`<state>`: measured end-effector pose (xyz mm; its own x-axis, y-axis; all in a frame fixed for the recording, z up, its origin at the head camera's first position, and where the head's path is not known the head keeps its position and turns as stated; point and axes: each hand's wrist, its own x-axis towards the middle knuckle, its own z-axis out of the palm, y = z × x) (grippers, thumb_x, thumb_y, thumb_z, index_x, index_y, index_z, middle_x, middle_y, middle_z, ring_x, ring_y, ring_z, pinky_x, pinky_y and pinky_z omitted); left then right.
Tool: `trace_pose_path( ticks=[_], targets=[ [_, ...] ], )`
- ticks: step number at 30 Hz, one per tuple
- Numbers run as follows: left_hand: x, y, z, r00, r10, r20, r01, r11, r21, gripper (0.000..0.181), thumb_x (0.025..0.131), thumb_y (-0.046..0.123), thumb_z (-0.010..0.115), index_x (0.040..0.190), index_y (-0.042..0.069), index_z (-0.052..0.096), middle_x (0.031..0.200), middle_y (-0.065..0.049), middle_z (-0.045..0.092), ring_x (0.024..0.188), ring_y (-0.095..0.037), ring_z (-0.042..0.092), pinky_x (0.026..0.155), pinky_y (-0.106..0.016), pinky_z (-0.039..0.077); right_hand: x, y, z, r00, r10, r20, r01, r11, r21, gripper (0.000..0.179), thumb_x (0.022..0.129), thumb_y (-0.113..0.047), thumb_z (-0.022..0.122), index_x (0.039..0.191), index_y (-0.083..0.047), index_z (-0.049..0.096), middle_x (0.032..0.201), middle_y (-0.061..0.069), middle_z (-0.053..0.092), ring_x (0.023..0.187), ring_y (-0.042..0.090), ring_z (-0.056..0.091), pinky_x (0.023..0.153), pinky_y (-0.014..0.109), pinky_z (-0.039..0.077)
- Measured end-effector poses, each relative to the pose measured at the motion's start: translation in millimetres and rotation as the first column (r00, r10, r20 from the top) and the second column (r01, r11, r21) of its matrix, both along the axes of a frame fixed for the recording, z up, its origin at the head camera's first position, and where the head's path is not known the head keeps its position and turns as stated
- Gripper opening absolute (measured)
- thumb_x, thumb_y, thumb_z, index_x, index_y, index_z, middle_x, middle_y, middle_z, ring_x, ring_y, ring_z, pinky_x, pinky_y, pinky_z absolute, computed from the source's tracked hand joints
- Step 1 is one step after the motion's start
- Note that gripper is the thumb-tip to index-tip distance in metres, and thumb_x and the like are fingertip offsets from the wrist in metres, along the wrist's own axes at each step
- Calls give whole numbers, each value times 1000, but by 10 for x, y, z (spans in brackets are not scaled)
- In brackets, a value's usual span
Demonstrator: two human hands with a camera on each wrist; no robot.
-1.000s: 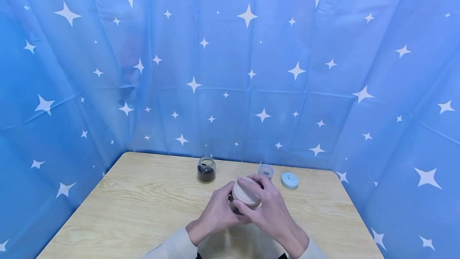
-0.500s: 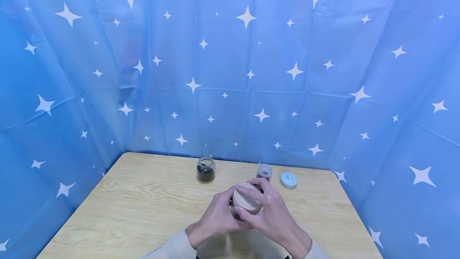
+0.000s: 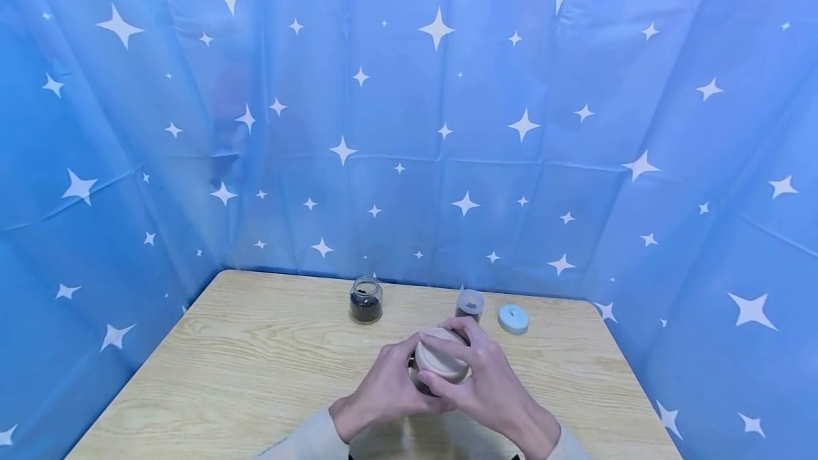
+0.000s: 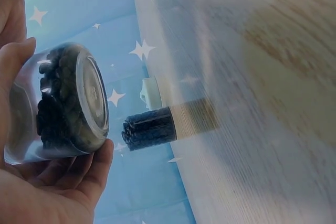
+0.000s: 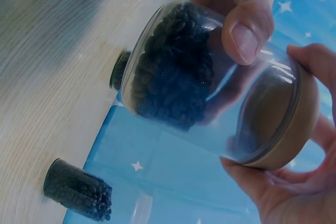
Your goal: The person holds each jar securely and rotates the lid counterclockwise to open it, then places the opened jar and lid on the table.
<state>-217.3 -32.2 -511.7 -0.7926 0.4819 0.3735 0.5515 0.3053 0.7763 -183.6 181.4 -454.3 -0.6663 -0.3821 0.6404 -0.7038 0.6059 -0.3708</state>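
Observation:
A clear jar [image 5: 173,72] with dark bean-like pieces inside is held up off the table between my hands. Its pale, wood-toned lid [image 3: 441,359] sits on the mouth. My left hand [image 3: 386,387] grips the jar's body, its thumb pressed on the side in the right wrist view. Fingers and thumb of my right hand [image 3: 488,378] are curled round the lid's rim. From the left wrist view the jar's base shows and the pieces lie toward that end. Whether the lid is fully seated cannot be told.
At the table's back stands an open glass jar [image 3: 366,304] part filled with dark pieces. To its right are a clear cylindrical container [image 3: 469,304] with dark contents and a light blue lid [image 3: 513,319]. A star-patterned blue curtain [image 3: 409,126] hangs behind the wooden table [image 3: 224,360].
Both hands, with the lidded jar between them, have come slightly nearer the person. More of the clear container behind them shows. The grip on jar and lid looks much the same.

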Motion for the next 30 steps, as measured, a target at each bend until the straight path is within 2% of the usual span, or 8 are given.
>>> trace_pose_path(
  ticks=[7,11,14,16,20,24,30],
  targets=[
    [17,-9,15,1000,-21,14,21,1000,16,73,82,39,107,144,37,68,126,10,83,110,1,77,95,-22,66,3,27,18,999,45,-7,-44,999,15,49,93,-30,100,140,-26,86,135,5,73,115,16,74,90,31,68],
    [18,-24,26,996,-85,20,84,996,33,72,83,38,107,144,36,68,124,12,83,109,2,77,93,-23,67,-17,97,60,989,149,-15,-148,988,42,52,92,-25,100,142,-28,84,139,4,74,120,17,74,95,34,69],
    [26,-35,34,990,-142,15,141,989,48,73,84,38,107,145,35,68,123,13,83,108,2,77,93,-23,67,-34,149,92,970,242,-29,-240,969,67,56,92,-24,99,145,-28,82,141,3,74,122,18,73,97,35,68],
    [38,-33,37,987,-158,0,158,986,50,73,84,38,106,145,34,67,124,14,83,109,2,77,94,-23,67,-44,174,111,958,283,-34,-280,957,80,56,94,-25,98,147,-27,80,141,2,73,123,17,72,98,36,68],
    [67,-17,36,988,-156,-21,157,987,44,74,84,38,106,146,34,66,125,14,82,109,3,77,93,-22,67,-57,202,133,944,329,-12,-327,941,80,53,98,-26,94,148,-28,78,142,0,72,125,16,72,99,35,68],
    [84,-10,40,989,-149,-14,150,988,35,76,84,40,106,148,35,66,127,14,82,111,3,76,95,-23,66,-68,222,132,940,341,12,-341,936,85,53,98,-24,94,147,-29,77,143,-1,71,125,16,72,99,35,67],
    [94,-3,46,990,-132,43,131,991,27,79,85,43,106,151,38,64,131,11,82,115,1,76,98,-24,66,-73,244,116,942,334,23,-334,936,109,55,100,-26,93,151,-29,74,144,-1,69,125,15,70,100,34,67]
  ],
)
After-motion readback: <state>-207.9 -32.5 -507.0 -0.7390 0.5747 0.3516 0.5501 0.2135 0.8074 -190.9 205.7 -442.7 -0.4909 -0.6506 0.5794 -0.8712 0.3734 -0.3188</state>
